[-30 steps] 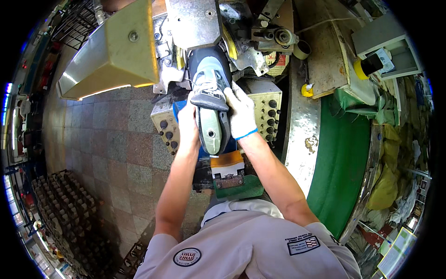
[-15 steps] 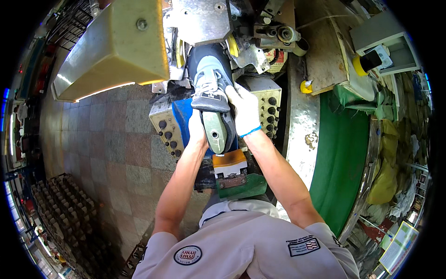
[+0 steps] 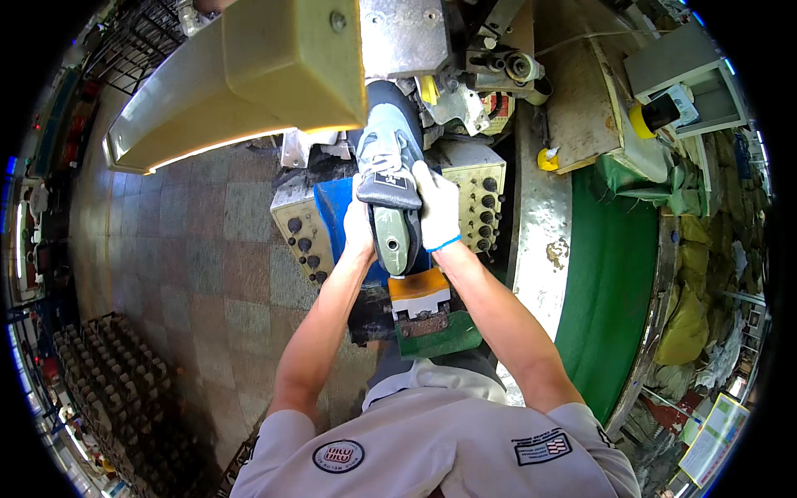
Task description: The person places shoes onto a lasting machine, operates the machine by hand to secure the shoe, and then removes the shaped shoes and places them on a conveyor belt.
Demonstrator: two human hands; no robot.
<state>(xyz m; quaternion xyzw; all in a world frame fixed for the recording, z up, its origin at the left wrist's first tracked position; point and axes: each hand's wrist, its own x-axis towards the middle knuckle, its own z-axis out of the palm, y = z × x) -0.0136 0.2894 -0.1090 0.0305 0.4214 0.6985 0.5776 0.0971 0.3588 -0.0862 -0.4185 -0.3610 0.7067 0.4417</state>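
A grey shoe upper (image 3: 387, 153) with pale laces is stretched over a green shoe last (image 3: 391, 241). Its toe points away from me, under the metal head of a machine (image 3: 403, 37). My left hand (image 3: 359, 222) is closed against the left side of the shoe near the heel; its fingers are partly hidden beneath. On the other side, my right hand (image 3: 439, 206), in a white glove with a blue cuff, grips the shoe at the collar. Just below the last's heel end sits an orange pad (image 3: 418, 284) on a metal bracket.
A large cream machine cover (image 3: 249, 83) hangs at upper left. Knobbed control boxes (image 3: 475, 195) flank the shoe, with a blue panel (image 3: 334, 217) at left. A green conveyor belt (image 3: 602, 290) runs along the right. A rack (image 3: 108, 373) stands on the floor at lower left.
The view has shifted, so the machine and shoe appear further right and the cover looms larger. Both hands keep hold of the shoe; my right thumb now lies higher along its side.
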